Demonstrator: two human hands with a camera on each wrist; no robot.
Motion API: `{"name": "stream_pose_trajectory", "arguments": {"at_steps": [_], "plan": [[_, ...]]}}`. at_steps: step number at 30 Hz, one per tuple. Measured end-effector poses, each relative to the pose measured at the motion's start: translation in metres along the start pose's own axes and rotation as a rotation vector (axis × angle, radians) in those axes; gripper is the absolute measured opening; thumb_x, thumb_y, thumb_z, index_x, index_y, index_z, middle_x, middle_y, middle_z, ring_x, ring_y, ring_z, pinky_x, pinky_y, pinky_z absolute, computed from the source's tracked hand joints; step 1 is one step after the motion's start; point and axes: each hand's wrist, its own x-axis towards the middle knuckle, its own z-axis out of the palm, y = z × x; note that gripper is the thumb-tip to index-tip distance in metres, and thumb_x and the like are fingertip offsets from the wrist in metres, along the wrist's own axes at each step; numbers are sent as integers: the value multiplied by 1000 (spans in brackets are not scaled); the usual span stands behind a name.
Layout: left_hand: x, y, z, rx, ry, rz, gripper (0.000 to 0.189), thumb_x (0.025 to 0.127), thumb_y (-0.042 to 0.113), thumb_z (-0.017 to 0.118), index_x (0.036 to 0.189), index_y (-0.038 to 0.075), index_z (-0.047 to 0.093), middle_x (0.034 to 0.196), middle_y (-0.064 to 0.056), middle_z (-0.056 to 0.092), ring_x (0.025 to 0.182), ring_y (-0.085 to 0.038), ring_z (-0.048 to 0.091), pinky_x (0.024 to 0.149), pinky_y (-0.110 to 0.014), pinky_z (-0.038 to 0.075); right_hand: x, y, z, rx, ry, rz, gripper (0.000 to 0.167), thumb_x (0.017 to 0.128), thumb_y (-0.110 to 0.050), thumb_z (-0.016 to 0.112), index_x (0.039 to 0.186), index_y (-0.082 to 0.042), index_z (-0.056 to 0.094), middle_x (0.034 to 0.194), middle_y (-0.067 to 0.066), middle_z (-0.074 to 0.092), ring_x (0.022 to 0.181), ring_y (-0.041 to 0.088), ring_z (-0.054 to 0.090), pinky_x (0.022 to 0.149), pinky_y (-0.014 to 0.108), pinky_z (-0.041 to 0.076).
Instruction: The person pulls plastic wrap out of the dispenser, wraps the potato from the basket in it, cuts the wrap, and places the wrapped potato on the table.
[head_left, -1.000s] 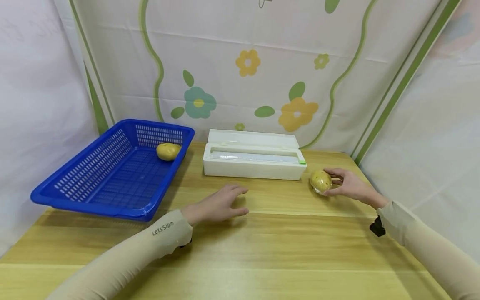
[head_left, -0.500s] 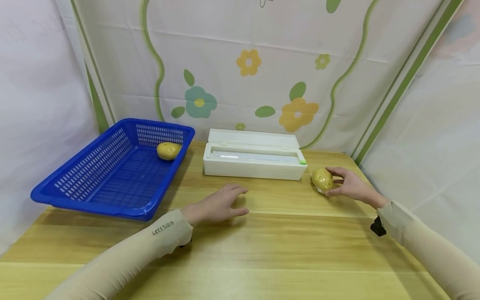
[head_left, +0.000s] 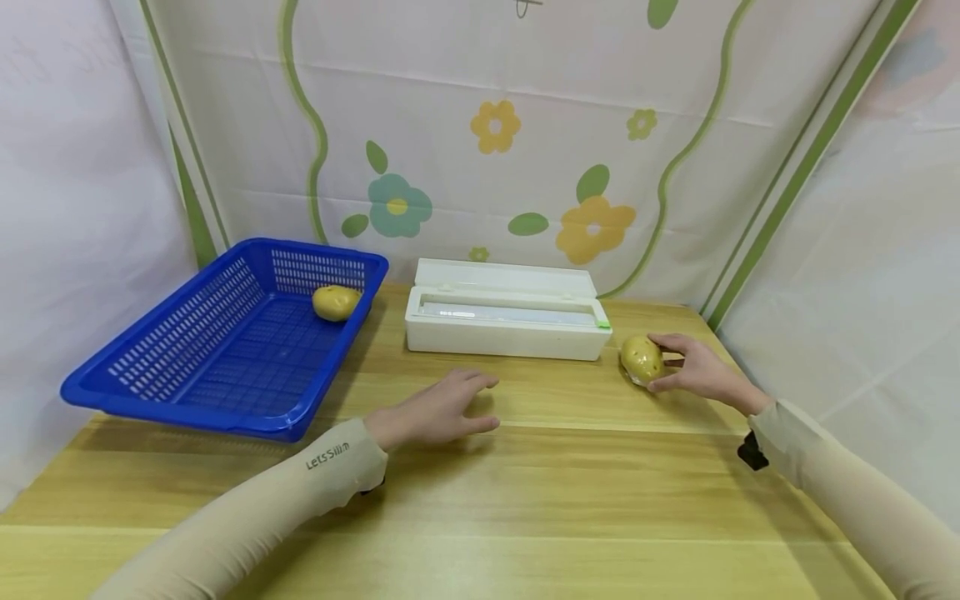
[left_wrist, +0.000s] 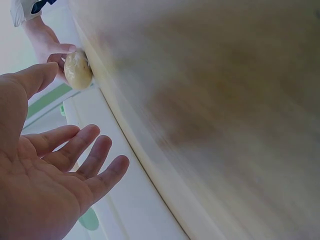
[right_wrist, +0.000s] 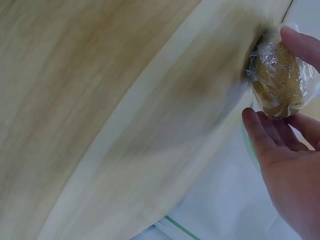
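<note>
On the right of the table, my right hand (head_left: 699, 369) holds a potato (head_left: 642, 360) between thumb and fingers. Clear plastic wrap covers this potato, crinkled and bunched on its lower side in the right wrist view, where the thumb (right_wrist: 302, 47) lies against one end. My left hand (head_left: 441, 408) is held over the middle of the table with fingers spread and nothing in it. The left wrist view shows its palm (left_wrist: 45, 185) and loosely bent fingers. Between the hands, farther back, stands a white cling film box (head_left: 510, 337), lid up, a roll visible inside.
A blue plastic basket (head_left: 202, 421) stands at the left with one potato (head_left: 335, 303) in its back right corner. The wooden table (head_left: 525, 500) meets a flowered cloth wall (head_left: 450, 100) at the back, and pale cloth hangs on both sides.
</note>
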Motion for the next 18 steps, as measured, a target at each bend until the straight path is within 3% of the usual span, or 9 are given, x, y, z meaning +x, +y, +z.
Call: {"name": "stream_pose_trajectory", "arguments": {"at_steps": [10,18], "plan": [[-1,0,0,-4,11,10,68,97,43,62,149,5,39,149,-9,41,139,-26,33,110,-43,30,2,-9,2,-26,-6,-36,96,74,-15,89,146,12,32,143,32,35,121,47,44,88,47,51],[-5,1,-4,-13,38,12,67,97,42,63,149,5,40,148,-10,43,137,-27,34,109,-44,32,1,-11,0,-58,-22,-36,101,75,-20,88,147,14,26,146,36,28,122,50,41,91,55,47]]}}
